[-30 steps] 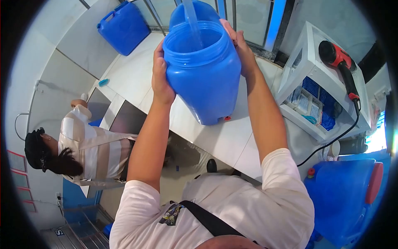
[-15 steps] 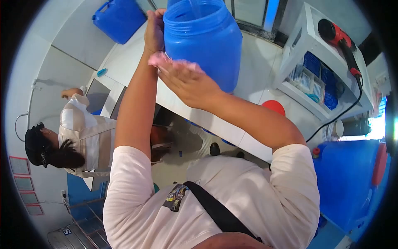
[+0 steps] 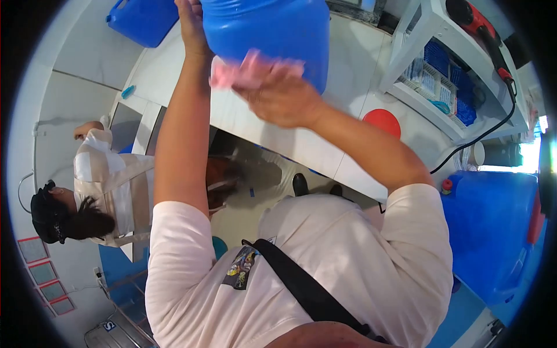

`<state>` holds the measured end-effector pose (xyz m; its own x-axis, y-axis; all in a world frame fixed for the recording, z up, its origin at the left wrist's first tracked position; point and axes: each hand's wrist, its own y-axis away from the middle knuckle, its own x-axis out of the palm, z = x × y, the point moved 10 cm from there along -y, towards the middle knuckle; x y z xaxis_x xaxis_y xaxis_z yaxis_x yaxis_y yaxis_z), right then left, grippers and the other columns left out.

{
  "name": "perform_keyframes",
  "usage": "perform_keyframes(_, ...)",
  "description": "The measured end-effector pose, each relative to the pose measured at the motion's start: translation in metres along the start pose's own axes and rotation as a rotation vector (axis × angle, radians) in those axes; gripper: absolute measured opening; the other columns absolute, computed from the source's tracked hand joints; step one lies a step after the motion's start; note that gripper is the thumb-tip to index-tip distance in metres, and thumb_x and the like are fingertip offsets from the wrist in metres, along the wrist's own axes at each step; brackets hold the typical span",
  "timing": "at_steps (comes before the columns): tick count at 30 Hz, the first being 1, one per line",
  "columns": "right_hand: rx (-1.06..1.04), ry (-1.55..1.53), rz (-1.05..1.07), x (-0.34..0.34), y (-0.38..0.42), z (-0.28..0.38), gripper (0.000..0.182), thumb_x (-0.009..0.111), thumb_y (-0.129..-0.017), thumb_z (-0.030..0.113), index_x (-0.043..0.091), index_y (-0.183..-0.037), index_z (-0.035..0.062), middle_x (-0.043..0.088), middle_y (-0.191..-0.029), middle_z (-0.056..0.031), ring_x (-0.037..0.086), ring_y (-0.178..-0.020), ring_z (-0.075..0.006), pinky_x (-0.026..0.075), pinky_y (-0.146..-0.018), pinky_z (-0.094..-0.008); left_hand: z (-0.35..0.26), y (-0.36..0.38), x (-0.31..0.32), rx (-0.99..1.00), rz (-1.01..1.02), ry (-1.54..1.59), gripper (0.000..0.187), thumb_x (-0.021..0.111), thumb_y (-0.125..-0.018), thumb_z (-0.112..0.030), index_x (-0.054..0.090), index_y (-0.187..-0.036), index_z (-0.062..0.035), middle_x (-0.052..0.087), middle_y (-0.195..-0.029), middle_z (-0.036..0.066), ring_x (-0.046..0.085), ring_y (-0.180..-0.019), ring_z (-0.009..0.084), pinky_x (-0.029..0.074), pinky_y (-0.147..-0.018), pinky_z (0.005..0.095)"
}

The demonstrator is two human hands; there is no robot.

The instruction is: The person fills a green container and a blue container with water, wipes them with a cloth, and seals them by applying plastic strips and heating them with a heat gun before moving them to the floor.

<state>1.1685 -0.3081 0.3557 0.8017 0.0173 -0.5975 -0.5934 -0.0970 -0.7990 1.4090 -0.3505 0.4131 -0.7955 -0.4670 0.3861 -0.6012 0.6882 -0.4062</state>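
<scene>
A big blue plastic drum (image 3: 272,35) with a threaded neck stands on the white worktop (image 3: 243,113), its mouth cut off by the top of the view. My left hand (image 3: 192,26) grips the drum's left side near the neck, with some fingers out of view. A crumpled pink cloth (image 3: 238,74) lies under the fingers of my right hand (image 3: 284,100), which presses it against the lower front of the drum. Cloth and fingers are a little blurred.
A blue jerrycan (image 3: 142,23) stands at the back left. On the right are a red lid (image 3: 383,123), a white shelf unit (image 3: 418,98) with baskets, a red-and-black heat gun (image 3: 476,26) and a large blue container (image 3: 493,232). Another person (image 3: 116,180) works at left.
The view has shifted, so the drum sits higher and further left. My right hand has moved the pink cloth rightward and lower across the drum's front. My left hand stays at the drum's side.
</scene>
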Motion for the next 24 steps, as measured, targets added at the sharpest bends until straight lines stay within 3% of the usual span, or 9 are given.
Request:
perform_keyframes(2,-0.344,0.42,0.068,0.013,0.045,0.02,0.06,0.051,-0.087,0.015,0.047,-0.146,0.0231,0.048,-0.146,-0.0028,0.041,-0.136,-0.0293,0.021,-0.118,-0.0433,0.0,-0.004,-0.008,0.027,-0.024,-0.105,0.078,0.039,-0.094,-0.071,0.059,-0.124,-0.0024,0.067,-0.114,0.011,0.063,-0.104,0.0233,0.05,-0.094,0.0377)
perform_keyframes(5,-0.188,0.025,0.104,0.011,0.083,-0.026,0.063,0.05,-0.087,0.01,0.043,-0.149,0.0215,0.05,-0.144,-0.0033,0.049,-0.125,-0.0268,0.025,-0.117,-0.0418,-0.011,0.005,0.022,0.104,-0.028,-0.062,0.073,0.038,-0.096,-0.069,0.058,-0.118,-0.0032,0.066,-0.111,0.01,0.062,-0.102,0.0205,0.049,-0.094,0.0343)
perform_keyframes(8,0.135,-0.44,-0.179,-0.021,0.064,-0.08,0.039,0.043,-0.101,0.012,0.051,-0.14,0.0102,0.062,-0.116,-0.0134,0.058,-0.098,-0.0242,0.043,-0.096,-0.0421,-0.006,0.005,0.027,0.093,-0.002,0.021,0.067,0.037,-0.098,-0.067,0.055,-0.113,-0.0041,0.066,-0.107,0.008,0.061,-0.1,0.0171,0.049,-0.092,0.0306)
perform_keyframes(10,1.228,-0.849,-0.583,0.018,0.133,-0.167,0.029,0.039,-0.105,0.015,0.055,-0.126,0.0048,0.063,-0.102,-0.0083,0.061,-0.085,-0.0198,0.051,-0.08,-0.0338,-0.006,0.007,0.025,0.065,-0.032,0.007,0.066,0.037,-0.098,-0.067,0.055,-0.111,-0.0046,0.065,-0.106,0.008,0.061,-0.1,0.0167,0.048,-0.092,0.0307)
perform_keyframes(13,1.471,-1.27,-0.808,0.077,0.152,-0.24,0.025,0.04,-0.104,0.015,0.056,-0.117,0.0012,0.063,-0.097,-0.0074,0.058,-0.072,-0.0155,0.05,-0.063,-0.0277,-0.005,0.005,0.021,0.072,-0.037,0.022,0.064,0.037,-0.098,-0.066,0.054,-0.109,-0.0053,0.065,-0.105,0.007,0.061,-0.098,0.0163,0.049,-0.092,0.0307)
perform_keyframes(15,1.786,-1.342,-0.552,0.146,0.184,-0.28,0.027,0.041,-0.103,0.019,0.056,-0.113,-0.0012,0.066,-0.089,-0.0109,0.065,-0.079,-0.0194,0.054,-0.066,-0.0326,-0.01,0.006,0.028,0.097,-0.018,0.01,0.063,0.037,-0.099,-0.065,0.054,-0.109,-0.0056,0.065,-0.104,0.007,0.061,-0.098,0.016,0.049,-0.091,0.0305)
perform_keyframes(16,1.768,-1.348,-0.553,0.146,0.169,-0.291,0.027,0.041,-0.103,0.019,0.056,-0.113,-0.0012,0.066,-0.089,-0.0109,0.065,-0.079,-0.0194,0.054,-0.066,-0.0326,-0.012,0.007,0.029,0.112,-0.01,0.001,0.062,0.037,-0.099,-0.064,0.054,-0.109,-0.0059,0.065,-0.103,0.007,0.061,-0.097,0.0157,0.049,-0.091,0.0304)
perform_keyframes(18,1.289,-1.654,-0.561,0.126,0.084,-0.302,0.03,0.039,-0.1,0.016,0.057,-0.118,-0.0005,0.065,-0.093,-0.0107,0.064,-0.075,-0.0185,0.053,-0.06,-0.0326,-0.013,0.005,0.028,0.129,0.021,0.015,0.061,0.036,-0.1,-0.064,0.055,-0.109,-0.0061,0.065,-0.103,0.007,0.061,-0.097,0.0155,0.049,-0.09,0.0302)
perform_keyframes(24,1.068,-1.443,-0.44,-0.037,0.0,-0.187,0.049,0.037,-0.098,0.013,0.043,-0.144,-0.0015,0.06,-0.129,-0.0144,0.062,-0.094,-0.0144,0.052,-0.081,-0.0284,-0.013,0.008,0.031,0.123,0.009,-0.035,0.063,0.041,-0.095,-0.069,0.056,-0.108,-0.0095,0.062,-0.101,0.004,0.059,-0.097,0.0159,0.049,-0.09,0.0337)
